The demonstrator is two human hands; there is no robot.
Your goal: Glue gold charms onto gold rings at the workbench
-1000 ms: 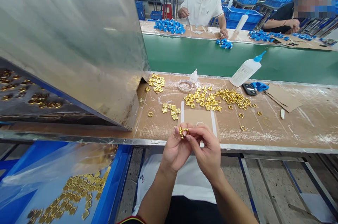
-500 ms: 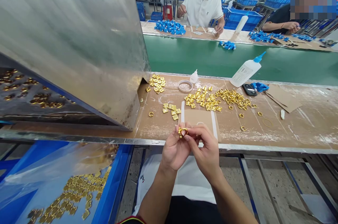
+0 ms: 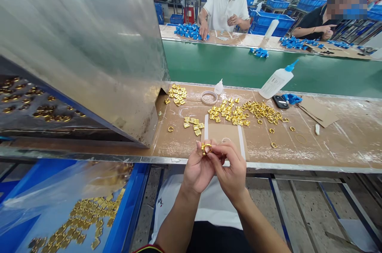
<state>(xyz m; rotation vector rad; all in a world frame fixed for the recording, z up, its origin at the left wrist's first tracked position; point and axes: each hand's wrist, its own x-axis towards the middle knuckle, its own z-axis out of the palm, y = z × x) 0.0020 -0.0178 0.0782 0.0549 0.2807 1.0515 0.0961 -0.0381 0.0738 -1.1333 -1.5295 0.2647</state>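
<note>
A small gold ring (image 3: 208, 146) with a gold square plate (image 3: 203, 149) at its left side is pinched between both hands above the bench's front edge. My left hand (image 3: 197, 169) is closed on the plate side, palm turned up. From the right, the thumb and fingers of my right hand (image 3: 231, 167) grip the ring's band. Just behind the hands lies a cardboard piece (image 3: 223, 133) with white strips. Beyond it are piles of gold square pieces (image 3: 229, 113) and plain gold rings (image 3: 262, 110).
A large metal chute (image 3: 89, 46) blocks the left side. A squeeze bottle (image 3: 276, 82) and a tape roll (image 3: 209, 97) stand on the bench. Past them runs a green conveyor belt (image 3: 209, 62), with two co-workers opposite. A blue crate (image 3: 139, 189) of gold pieces is low left.
My hands keep hold of the gold ring, almost unmoved. Across the belt, the co-worker in white has reached a hand to the blue pile. The small blue bunch on the belt has shifted slightly right.
</note>
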